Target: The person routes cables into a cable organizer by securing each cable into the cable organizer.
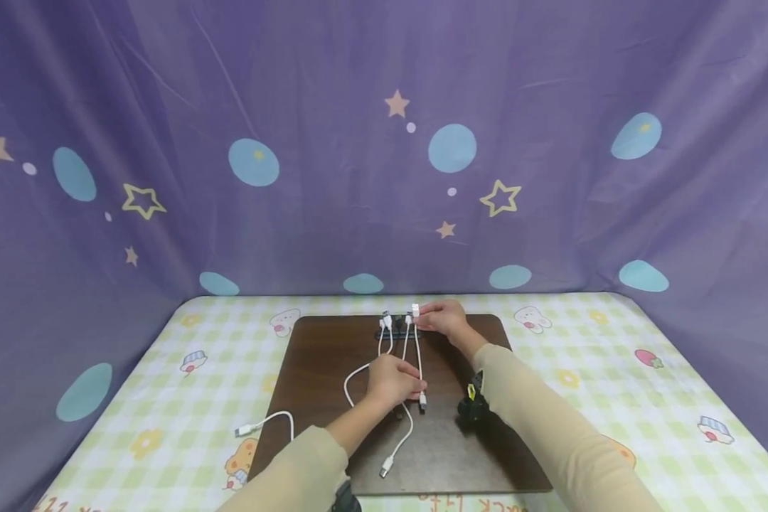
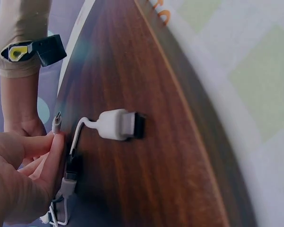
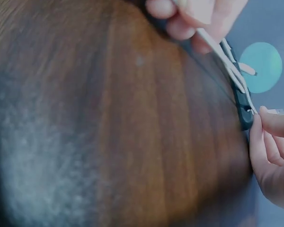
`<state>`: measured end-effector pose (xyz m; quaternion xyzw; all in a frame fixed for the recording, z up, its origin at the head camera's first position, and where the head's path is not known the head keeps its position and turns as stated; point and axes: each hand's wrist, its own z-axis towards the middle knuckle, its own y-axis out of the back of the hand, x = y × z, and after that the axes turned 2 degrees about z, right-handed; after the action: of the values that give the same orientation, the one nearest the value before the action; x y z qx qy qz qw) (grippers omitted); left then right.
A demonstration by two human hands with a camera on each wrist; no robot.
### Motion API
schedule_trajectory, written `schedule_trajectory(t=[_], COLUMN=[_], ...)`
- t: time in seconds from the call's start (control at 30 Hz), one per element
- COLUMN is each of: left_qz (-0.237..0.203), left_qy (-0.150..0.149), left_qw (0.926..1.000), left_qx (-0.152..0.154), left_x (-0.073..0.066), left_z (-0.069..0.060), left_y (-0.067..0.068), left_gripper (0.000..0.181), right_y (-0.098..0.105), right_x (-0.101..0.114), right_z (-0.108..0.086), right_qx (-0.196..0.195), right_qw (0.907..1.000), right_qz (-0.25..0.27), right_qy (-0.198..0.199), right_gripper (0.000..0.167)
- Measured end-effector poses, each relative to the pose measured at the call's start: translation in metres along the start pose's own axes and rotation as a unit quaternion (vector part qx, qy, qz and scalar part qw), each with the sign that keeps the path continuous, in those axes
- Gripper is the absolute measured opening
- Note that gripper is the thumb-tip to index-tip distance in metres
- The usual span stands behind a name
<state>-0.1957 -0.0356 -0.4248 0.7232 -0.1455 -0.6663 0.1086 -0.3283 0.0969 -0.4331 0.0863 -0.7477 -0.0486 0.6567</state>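
My right hand pinches a white USB cable just below its upper plug, at the right end of a black cable holder. Lower down, the fingers of my left hand pinch the same cable near its other connector. That small connector pokes up past the left fingertips in the left wrist view. Several other white cables run from the holder, their plugs standing at its far side. Part of the holder is hidden by cables and plugs.
A dark wooden board lies on a checked tablecloth. One loose cable end lies on the board's near part, another reaches past its left edge. Behind the table hangs a purple curtain.
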Motion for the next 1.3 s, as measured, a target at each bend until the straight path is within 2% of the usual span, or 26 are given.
schedule_trajectory(t=[0.1,0.17,0.27,0.43,0.53,0.67,0.73,0.77,0.87,0.97,1.1,1.17,1.23,1.3], left_qz=[0.009,0.017,0.026,0.079,0.124,0.225,0.263,0.271,0.253,0.225,0.221,0.217,0.204,0.195], left_qy=[-0.005,-0.008,-0.008,-0.019,-0.037,-0.078,-0.097,-0.101,-0.099,-0.097,-0.126,-0.144,-0.154,-0.164], left_qw=[0.9999,0.9997,0.9995,0.9961,0.9904,0.9696,0.9581,0.9555,0.9610,0.9681,0.9653,0.9642,0.9662,0.9667], left_qx=[-0.012,-0.017,-0.017,-0.035,-0.048,-0.056,-0.057,-0.055,-0.051,-0.053,-0.057,-0.051,-0.035,-0.028], left_x=[0.000,0.001,0.001,-0.003,-0.007,-0.012,-0.013,-0.013,-0.012,-0.007,0.005,0.010,0.011,0.011], left_z=[-0.004,-0.006,-0.009,-0.010,-0.008,-0.003,0.000,0.002,0.007,0.011,0.015,0.014,0.014,0.014], left_y=[0.000,-0.001,-0.001,-0.003,-0.005,-0.006,-0.006,-0.005,-0.003,-0.001,0.006,0.011,0.020,0.030], left_gripper=[0.010,0.008,0.006,0.008,0.011,0.017,0.018,0.018,0.016,0.015,0.012,0.009,0.004,0.006], right_y=[0.001,0.002,0.002,-0.002,-0.005,-0.011,-0.013,-0.014,-0.016,-0.018,-0.019,-0.017,-0.013,-0.005], right_x=[0.000,-0.001,-0.002,-0.002,-0.001,-0.002,-0.004,-0.004,-0.005,-0.006,-0.010,-0.012,-0.013,-0.013], right_z=[-0.004,-0.006,-0.010,-0.013,-0.011,-0.007,-0.005,-0.004,0.001,0.007,0.011,0.009,0.006,0.003], right_qx=[-0.015,-0.021,-0.023,-0.038,-0.061,-0.092,-0.101,-0.105,-0.111,-0.107,-0.068,-0.044,-0.027,-0.017], right_qw=[0.9933,0.9828,0.9667,0.9519,0.9431,0.9332,0.9341,0.9341,0.9391,0.9483,0.9635,0.9681,0.9714,0.9740], right_qz=[-0.108,-0.169,-0.227,-0.265,-0.278,-0.279,-0.271,-0.270,-0.265,-0.256,-0.233,-0.225,-0.216,-0.207], right_qy=[0.040,0.073,0.116,0.148,0.173,0.207,0.209,0.209,0.189,0.154,0.112,0.102,0.095,0.091], right_gripper=[0.023,0.020,0.014,0.010,0.009,0.009,0.009,0.009,0.010,0.013,0.019,0.023,0.027,0.029])
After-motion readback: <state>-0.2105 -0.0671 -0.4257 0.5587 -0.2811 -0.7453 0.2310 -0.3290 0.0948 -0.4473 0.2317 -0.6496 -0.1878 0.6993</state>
